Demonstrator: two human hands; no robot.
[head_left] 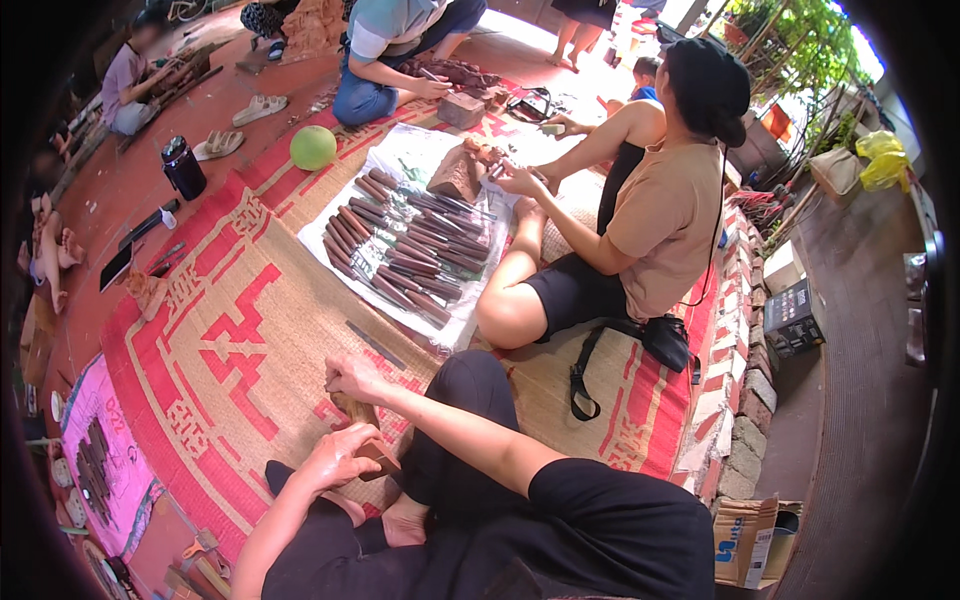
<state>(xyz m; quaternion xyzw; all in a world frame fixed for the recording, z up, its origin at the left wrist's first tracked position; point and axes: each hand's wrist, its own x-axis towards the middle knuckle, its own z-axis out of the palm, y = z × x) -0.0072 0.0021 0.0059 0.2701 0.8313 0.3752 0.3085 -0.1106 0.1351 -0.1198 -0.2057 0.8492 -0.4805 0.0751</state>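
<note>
I sit cross-legged on a patterned mat. My left hand [338,457] is closed round a reddish-brown wooden block [380,458] beside my bent knee. Just beyond it, my right hand [356,378] has its fingers curled on the upper end of a darker brown wooden piece [354,408]. That piece lies between my two hands, its lower end close to the block; I cannot tell whether the two are joined. Ahead, a white cloth [325,232] bears several rows of wood-handled carving tools [415,262].
A co-worker [665,210] sits ahead to the right, hands at a carving on a wooden block [455,175]. Another person [385,60] works farther off. A green balloon [313,148], a dark flask [183,168] and a pink cloth with tools [115,420] lie leftward; a brick edging [735,370] runs along the right.
</note>
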